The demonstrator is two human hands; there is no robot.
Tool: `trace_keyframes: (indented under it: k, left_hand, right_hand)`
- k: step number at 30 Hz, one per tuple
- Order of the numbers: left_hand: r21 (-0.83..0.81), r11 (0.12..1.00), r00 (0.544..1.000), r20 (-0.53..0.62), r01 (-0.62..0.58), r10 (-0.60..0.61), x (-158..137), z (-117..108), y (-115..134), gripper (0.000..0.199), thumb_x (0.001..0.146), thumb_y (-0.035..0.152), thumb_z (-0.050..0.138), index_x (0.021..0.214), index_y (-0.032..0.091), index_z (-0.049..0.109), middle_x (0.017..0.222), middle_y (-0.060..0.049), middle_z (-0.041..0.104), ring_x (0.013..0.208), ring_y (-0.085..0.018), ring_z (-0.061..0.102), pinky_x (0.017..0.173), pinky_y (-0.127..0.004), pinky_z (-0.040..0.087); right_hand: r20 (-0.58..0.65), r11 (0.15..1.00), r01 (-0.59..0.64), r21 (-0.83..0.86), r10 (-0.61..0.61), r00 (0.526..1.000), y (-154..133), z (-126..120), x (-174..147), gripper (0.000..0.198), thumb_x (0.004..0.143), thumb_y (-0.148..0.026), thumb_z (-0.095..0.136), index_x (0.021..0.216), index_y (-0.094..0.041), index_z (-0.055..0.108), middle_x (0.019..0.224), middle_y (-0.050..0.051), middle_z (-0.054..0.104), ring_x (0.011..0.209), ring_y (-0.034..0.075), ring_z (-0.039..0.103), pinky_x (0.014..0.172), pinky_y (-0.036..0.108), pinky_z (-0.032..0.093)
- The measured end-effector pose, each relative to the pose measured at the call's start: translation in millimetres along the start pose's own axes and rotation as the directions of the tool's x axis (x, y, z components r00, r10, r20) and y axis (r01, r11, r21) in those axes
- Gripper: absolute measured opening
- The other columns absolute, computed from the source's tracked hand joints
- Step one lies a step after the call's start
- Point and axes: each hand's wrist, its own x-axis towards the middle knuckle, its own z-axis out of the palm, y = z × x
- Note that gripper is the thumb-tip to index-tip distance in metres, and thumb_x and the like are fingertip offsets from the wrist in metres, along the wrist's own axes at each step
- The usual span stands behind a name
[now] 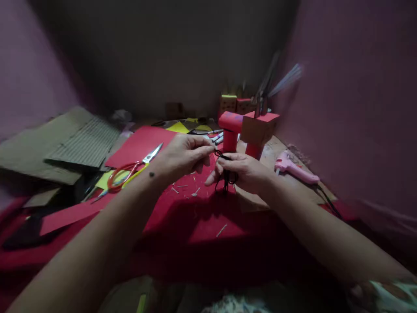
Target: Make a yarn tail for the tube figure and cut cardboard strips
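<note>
Above the red cloth, a tangled black cord [226,188] hangs in loops between my hands. My right hand [243,171] is closed around the bunched part of it, thumb pressed against the fingers. With thumb and forefinger, my left hand [190,154] pinches a thin loop of the same cord at its upper left. Just behind the hands stands a red paper-covered construction [230,121] with a cardboard box part [259,126] on its right. Scissors [130,171] with orange and yellow handles lie beside my left forearm.
A pink glue gun [295,168] lies on cardboard at the right, its cable trailing off. Red paper [140,145] and stacked corrugated cardboard [81,141] fill the left side. Markers [217,138] lie behind the hands. Small scraps [195,192] are scattered over the red cloth [182,221].
</note>
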Motion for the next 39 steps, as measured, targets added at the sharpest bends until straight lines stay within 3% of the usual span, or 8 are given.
trace_keyframes:
  k: [4, 7, 15, 21, 24, 30, 39]
  left_hand:
    - [0.014, 1.000, 0.999, 0.047, -0.006, 0.005, 5.1, 5.1, 2.3, 0.009, 0.080, 0.015, 0.057, 0.074, 0.012, 0.062, 0.048, 0.005, 0.053, 0.037, -0.002, 0.042, 0.035, -0.012, 0.031]
    - [0.010, 1.000, 1.000, 0.020, -0.016, 0.016, 7.7, 5.1, -0.6, 0.017, 0.080, 0.014, 0.058, 0.063, 0.012, 0.058, 0.044, 0.005, 0.049, 0.035, -0.002, 0.040, 0.034, -0.012, 0.028]
    - [-0.117, 0.993, 1.000, 0.012, -0.015, 0.017, 8.7, 0.6, -19.1, 0.016, 0.081, 0.024, 0.059, 0.069, 0.014, 0.058, 0.047, 0.005, 0.050, 0.039, -0.003, 0.041, 0.036, -0.013, 0.030]
    - [-0.140, 0.990, 0.996, 0.093, 0.002, 0.011, 11.2, -3.0, -30.9, 0.002, 0.078, 0.015, 0.059, 0.076, 0.013, 0.059, 0.056, 0.002, 0.058, 0.047, -0.005, 0.048, 0.045, -0.017, 0.038]
    - [-0.120, 0.993, 0.993, 0.118, 0.009, 0.005, 11.8, -4.5, -33.1, 0.002, 0.076, 0.012, 0.058, 0.078, 0.013, 0.059, 0.060, 0.000, 0.061, 0.050, -0.006, 0.051, 0.049, -0.019, 0.041]
    - [-0.085, 0.996, 0.993, 0.121, -0.002, 0.012, 10.0, -6.1, -33.4, 0.009, 0.080, 0.021, 0.058, 0.075, 0.013, 0.060, 0.056, 0.002, 0.056, 0.051, -0.006, 0.049, 0.049, -0.018, 0.039]
    - [-0.042, 0.999, 0.995, 0.104, 0.015, -0.011, 9.1, -5.4, -33.7, 0.018, 0.082, 0.028, 0.057, 0.073, 0.014, 0.061, 0.056, 0.001, 0.058, 0.051, -0.007, 0.049, 0.045, -0.017, 0.038]
  right_hand:
    - [0.013, 0.995, 0.009, -0.096, -0.008, 1.000, -1.8, 2.4, 1.9, 0.020, 0.087, -0.028, 0.054, 0.076, -0.013, 0.061, 0.068, 0.005, 0.068, 0.067, 0.013, 0.063, 0.067, 0.025, 0.044]
    - [-0.009, 0.977, -0.031, -0.210, 0.029, 1.000, -5.1, 4.5, 4.1, 0.023, 0.089, -0.029, 0.051, 0.075, -0.013, 0.060, 0.065, 0.005, 0.067, 0.058, 0.010, 0.058, 0.057, 0.022, 0.041]
    - [-0.063, 0.960, -0.009, -0.279, -0.009, 0.998, 0.1, 8.0, 8.9, 0.025, 0.093, -0.027, 0.043, 0.074, -0.015, 0.054, 0.052, -0.001, 0.059, 0.048, 0.008, 0.053, 0.050, 0.020, 0.039]
    - [-0.066, 0.956, -0.044, -0.291, 0.026, 0.998, 6.9, 5.4, 8.8, 0.018, 0.091, -0.024, 0.045, 0.077, -0.015, 0.054, 0.052, -0.002, 0.058, 0.044, 0.007, 0.050, 0.044, 0.018, 0.034]
    - [-0.055, 0.956, -0.034, -0.292, 0.019, 0.998, 8.0, 3.7, 8.2, 0.019, 0.092, -0.023, 0.045, 0.078, -0.015, 0.057, 0.054, -0.001, 0.060, 0.049, 0.008, 0.053, 0.049, 0.019, 0.036]
    - [0.003, 0.979, -0.011, -0.204, 0.012, 1.000, 10.5, 3.3, 8.4, 0.024, 0.092, -0.031, 0.046, 0.090, -0.013, 0.063, 0.066, 0.003, 0.067, 0.066, 0.011, 0.059, 0.066, 0.022, 0.041]
    - [0.068, 0.988, -0.125, 0.088, 0.119, 0.991, 10.2, 3.3, 5.3, 0.017, 0.087, -0.024, 0.054, 0.092, -0.011, 0.061, 0.069, 0.007, 0.070, 0.065, 0.012, 0.063, 0.066, 0.023, 0.045]
